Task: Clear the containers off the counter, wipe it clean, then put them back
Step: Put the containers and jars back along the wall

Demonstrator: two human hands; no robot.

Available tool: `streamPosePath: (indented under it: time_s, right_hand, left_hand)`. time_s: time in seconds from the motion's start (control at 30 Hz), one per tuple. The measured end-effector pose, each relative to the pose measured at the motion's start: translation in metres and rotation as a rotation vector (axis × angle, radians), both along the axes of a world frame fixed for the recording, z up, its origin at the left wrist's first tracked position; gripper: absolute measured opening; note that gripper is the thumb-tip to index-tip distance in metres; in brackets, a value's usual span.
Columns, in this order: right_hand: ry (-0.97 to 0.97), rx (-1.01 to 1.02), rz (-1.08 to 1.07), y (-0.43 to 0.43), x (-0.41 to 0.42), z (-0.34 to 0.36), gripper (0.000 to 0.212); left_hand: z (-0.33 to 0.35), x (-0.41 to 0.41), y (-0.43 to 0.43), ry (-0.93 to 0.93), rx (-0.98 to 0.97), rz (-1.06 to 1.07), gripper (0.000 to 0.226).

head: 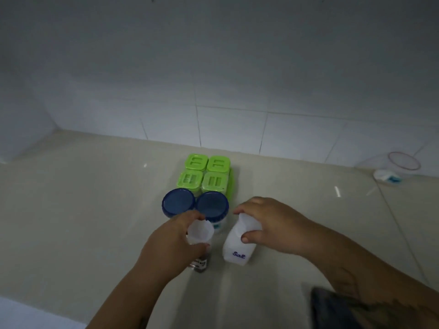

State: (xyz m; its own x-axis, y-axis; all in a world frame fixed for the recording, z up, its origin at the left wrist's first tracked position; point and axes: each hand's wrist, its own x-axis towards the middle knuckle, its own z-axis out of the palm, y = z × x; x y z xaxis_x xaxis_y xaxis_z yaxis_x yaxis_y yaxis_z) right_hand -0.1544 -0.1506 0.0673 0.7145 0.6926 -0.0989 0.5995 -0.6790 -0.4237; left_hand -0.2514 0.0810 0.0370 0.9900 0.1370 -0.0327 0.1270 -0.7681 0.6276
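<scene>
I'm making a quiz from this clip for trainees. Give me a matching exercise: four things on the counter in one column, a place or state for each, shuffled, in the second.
1. salt shaker
2. dark-filled shaker
3. green-lidded containers
4. clear tub

a. far right, by the wall
b. held by the left hand
c. square cluster nearest the wall
d. held by the right hand

Pairs: 1-d, 2-b, 3-c, 4-a
</scene>
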Motion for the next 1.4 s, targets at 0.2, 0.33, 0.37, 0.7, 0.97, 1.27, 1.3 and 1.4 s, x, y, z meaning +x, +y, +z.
streamPosePath:
  time_s: [0.2,0.33,0.37,0.7,0.97,1.27,1.3,1.4]
  right_hand:
    - [-0.017,-0.126,-0.076,-0.113,0.049,0.030,0.057]
    - [-0.061,-0.176,-0.167,-0.195,0.102,0.035,0.057]
    - [-0.076,-0.179,-0.194,-0.214,0.118,0.034,0.057]
    - [-0.233,-0.140,-0.316,-0.342,0.254,-0.006,0.058]
    - [-0.396,-0.191,-0.274,-0.360,0.293,-0.038,0.055]
    - [-0.476,-0.187,-0.274,-0.376,0.301,-0.056,0.050]
    - [-0.493,-0.202,-0.272,-0.375,0.301,-0.056,0.050]
    - [-0.520,-0.262,-0.275,-0.371,0.297,-0.052,0.049]
  left_hand:
    - [0.016,0.064,-0.097,0.001,-0.143,-0.188,0.053]
    - [0.014,0.127,-0.181,-0.033,-0.193,-0.205,0.059]
    - [0.014,0.144,-0.202,-0.041,-0.182,-0.201,0.061]
    - [-0.012,0.302,-0.362,-0.102,-0.110,-0.100,0.062]
    - [-0.035,0.364,-0.405,-0.092,-0.010,-0.003,0.062]
    - [-0.041,0.388,-0.419,-0.130,-0.023,0.018,0.060]
    - [-0.042,0.389,-0.419,-0.135,-0.029,0.017,0.061]
    - [-0.041,0.386,-0.420,-0.140,-0.051,-0.004,0.064]
